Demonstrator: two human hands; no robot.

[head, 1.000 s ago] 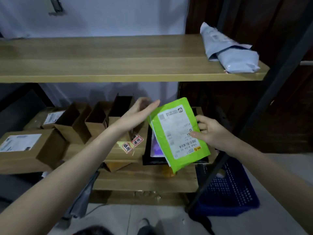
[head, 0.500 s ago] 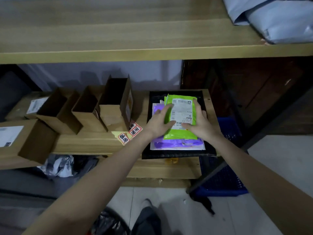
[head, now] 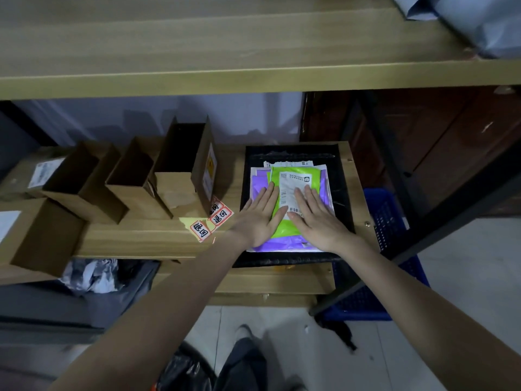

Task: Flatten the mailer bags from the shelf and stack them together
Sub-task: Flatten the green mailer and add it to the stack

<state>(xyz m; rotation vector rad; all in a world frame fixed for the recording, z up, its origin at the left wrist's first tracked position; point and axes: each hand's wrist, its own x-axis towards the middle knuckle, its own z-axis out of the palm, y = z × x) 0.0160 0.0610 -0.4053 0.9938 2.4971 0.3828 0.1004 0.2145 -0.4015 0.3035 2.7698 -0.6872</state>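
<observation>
Both flat-fingered hands, left hand (head: 260, 218) and right hand (head: 315, 218), gripping nothing, are pressing green mailer (head: 293, 179) onto stack (head: 260, 179); next probably fetching grey bags (head: 479, 21) far right.

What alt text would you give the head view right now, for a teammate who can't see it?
Left hand and right hand press flat on a green mailer bag topping a stack of purple mailers on a black mailer on the lower wooden shelf. Open cardboard boxes stand to the left; grey mailers lie on the upper shelf.
</observation>
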